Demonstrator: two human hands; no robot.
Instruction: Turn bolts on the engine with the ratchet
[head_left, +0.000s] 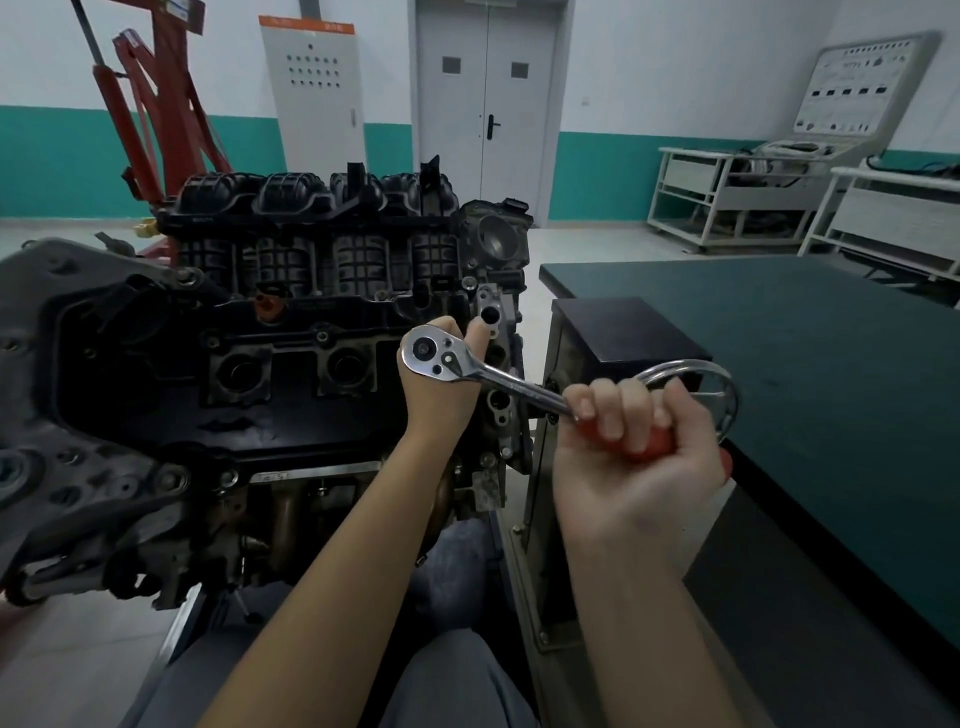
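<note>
The right hand (631, 457) is nearest, its fingers curled tight round the red, smooth grip of a chrome ratchet wrench (483, 374). The polished steel shank runs up and left to the round ratchet head, which sits over the near right end of a black, ribbed engine cylinder-head cover (291, 374). The left hand (441, 384) lies under and behind that head, fingers wrapped beneath it and the thumb pointing up, steadying it. To do the turn well, I judge the left hand should keep the head square and pressed down while the right pulls at the grip's far end in a smooth arc, so the socket does not slip. Just behind the right hand a bright bent metal hoop (719, 384) shows. Right of it lies a dark green matt bench (805, 353). Beyond stands the black plastic intake manifold (311, 208).
</note>
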